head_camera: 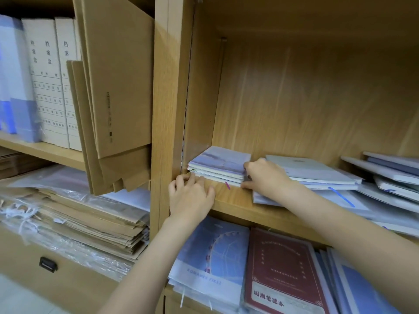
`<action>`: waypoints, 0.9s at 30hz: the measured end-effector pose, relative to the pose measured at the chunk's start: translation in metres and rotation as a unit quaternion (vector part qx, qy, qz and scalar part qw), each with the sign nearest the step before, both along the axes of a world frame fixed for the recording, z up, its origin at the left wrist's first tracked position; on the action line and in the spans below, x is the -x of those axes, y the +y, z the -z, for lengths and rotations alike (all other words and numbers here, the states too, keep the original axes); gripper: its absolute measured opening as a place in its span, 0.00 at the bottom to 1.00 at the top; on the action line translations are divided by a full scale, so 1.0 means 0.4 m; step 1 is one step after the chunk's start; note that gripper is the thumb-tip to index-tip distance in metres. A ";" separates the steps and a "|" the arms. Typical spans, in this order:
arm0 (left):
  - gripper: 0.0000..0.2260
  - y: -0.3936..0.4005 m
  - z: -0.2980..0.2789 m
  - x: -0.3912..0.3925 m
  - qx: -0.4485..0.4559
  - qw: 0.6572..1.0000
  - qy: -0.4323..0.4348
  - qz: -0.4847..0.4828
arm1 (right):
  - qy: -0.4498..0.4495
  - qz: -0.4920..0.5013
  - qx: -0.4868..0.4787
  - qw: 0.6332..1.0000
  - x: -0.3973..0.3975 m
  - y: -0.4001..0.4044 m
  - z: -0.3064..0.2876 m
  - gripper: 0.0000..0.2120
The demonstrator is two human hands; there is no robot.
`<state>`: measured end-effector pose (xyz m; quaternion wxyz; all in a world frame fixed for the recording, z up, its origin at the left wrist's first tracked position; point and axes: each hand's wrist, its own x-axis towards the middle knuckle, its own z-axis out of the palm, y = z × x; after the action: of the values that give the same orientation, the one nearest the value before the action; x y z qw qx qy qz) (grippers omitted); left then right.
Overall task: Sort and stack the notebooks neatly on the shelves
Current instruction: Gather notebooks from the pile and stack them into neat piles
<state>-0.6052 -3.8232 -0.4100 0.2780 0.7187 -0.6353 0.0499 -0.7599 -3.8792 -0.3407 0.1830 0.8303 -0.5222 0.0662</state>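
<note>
A small stack of pale blue notebooks (221, 163) lies in the left corner of the wooden shelf (238, 205). My left hand (191, 197) rests on the shelf's front edge, fingertips touching the stack's front left corner. My right hand (266, 176) presses against the stack's right side, thumb low on the shelf, fingers curled at the edges. To the right lies a looser pile of larger pale notebooks (315, 173). On the shelf below lie a blue ferris-wheel notebook (213, 257) and a red notebook (283, 273).
More notebooks (390, 175) lie scattered at the shelf's far right. The left bay holds white file boxes (48, 80), leaning brown cardboard folders (115, 91), and stacked brown envelopes in plastic (79, 220). A vertical wooden divider (167, 109) separates the bays.
</note>
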 end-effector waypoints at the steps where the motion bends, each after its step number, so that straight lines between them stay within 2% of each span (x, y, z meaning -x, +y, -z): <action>1: 0.22 -0.001 -0.004 -0.003 -0.007 1.000 0.000 0.002 | 0.006 -0.003 0.001 1.000 0.000 -0.003 0.000 0.15; 5: 0.22 0.004 0.000 0.002 -0.011 1.000 -0.022 -0.016 | 0.006 -0.033 -0.003 0.999 0.011 -0.003 0.015 0.13; 8: 0.22 0.018 0.008 0.008 0.032 0.998 -0.045 -0.039 | -0.054 -0.064 -0.022 0.996 0.048 0.022 -0.012 0.14; 11: 0.19 0.027 -0.011 0.023 0.060 0.998 -0.028 -0.014 | -0.084 -0.044 0.018 0.995 0.146 0.048 -0.058 0.15; 14: 0.21 0.022 -0.037 0.062 0.057 0.992 0.089 0.070 | -0.106 -0.009 -0.047 0.993 0.274 0.063 -0.089 0.20; 17: 0.22 0.006 -0.056 0.117 0.027 0.960 0.221 0.169 | 0.001 0.045 -0.101 0.994 0.383 0.049 -0.090 0.30; 19: 0.23 -0.004 -0.058 0.152 -0.006 0.946 0.243 0.216 | 0.040 0.073 -0.119 0.989 0.424 0.033 -0.084 0.36; 22: 0.27 -0.014 -0.049 0.177 -0.020 0.949 0.194 0.248 | 0.032 0.055 -0.103 0.993 0.440 0.011 -0.077 0.35; 27: 0.20 0.001 -0.053 0.182 0.034 0.965 0.046 0.257 | 0.081 0.022 0.005 0.996 0.432 0.013 -0.046 0.26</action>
<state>-0.6780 -3.8229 -0.3890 0.3346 0.5230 -0.7831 -0.0345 -0.9327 -3.8741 -0.3224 0.2302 0.8202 -0.5237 -0.0030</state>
